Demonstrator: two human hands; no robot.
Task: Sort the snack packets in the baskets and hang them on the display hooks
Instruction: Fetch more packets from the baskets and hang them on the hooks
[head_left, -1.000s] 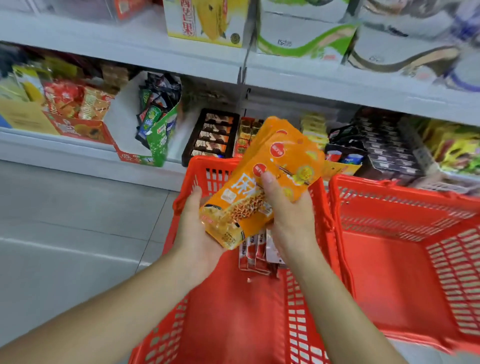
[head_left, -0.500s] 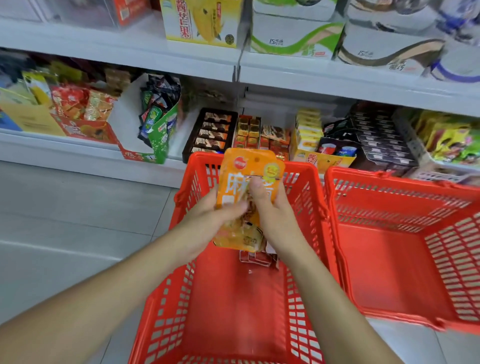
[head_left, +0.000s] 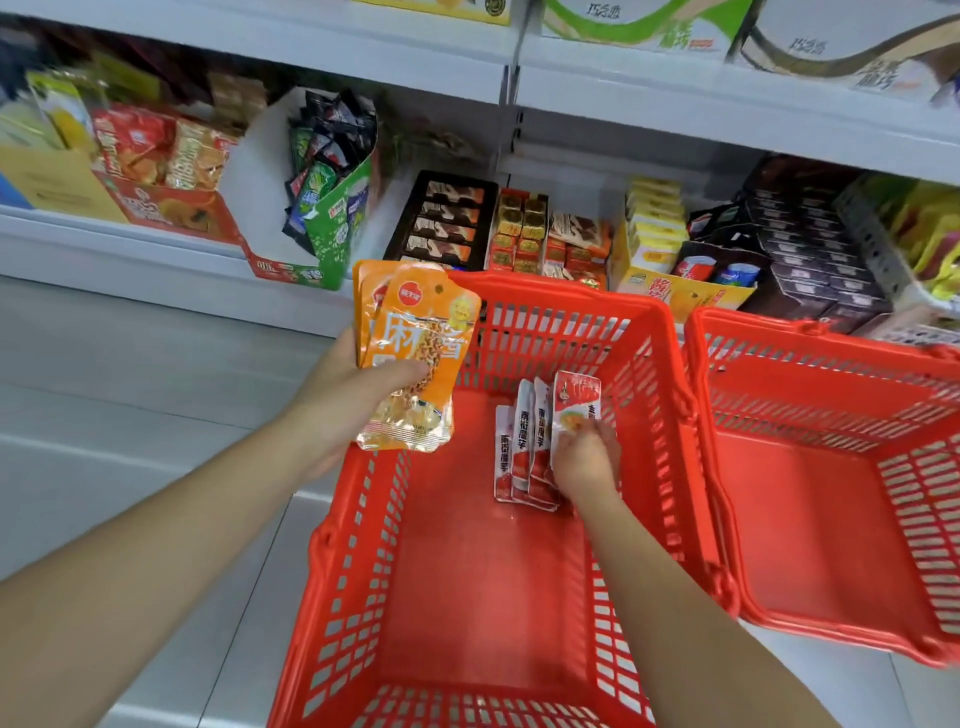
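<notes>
on the far left, a white shelf (head_left: 156, 244) is seen just above a grey tiled floor (head_left: 130, 415), and cardboard trays of snacks (head_left: 171, 156) are stood on it. next, the left hand (head_left: 348, 400) is held up over the left rim of a red basket (head_left: 483, 597). its fingers (head_left: 410, 370) are closed round a small stack of orange packets (head_left: 421, 332), which are kept upright (hang-holes at the top) and clear of the basket wall. the basket itself is set on the floor in front of the shelf.

toward its far right side, a row of red-and-white packets (head_left: 522, 452) is stood on edge on the basket bottom, each leaned against the next. the right hand (head_left: 589, 465) is lowered into the basket, and the rightmost packet (head_left: 576, 400) is gripped at its lower half by curled fingers (head_left: 574, 434). further right, a second red basket (head_left: 810, 519) is placed just beside the first, rim close to rim. behind it, dark boxes (head_left: 810, 249) are stacked on the shelf.
</notes>
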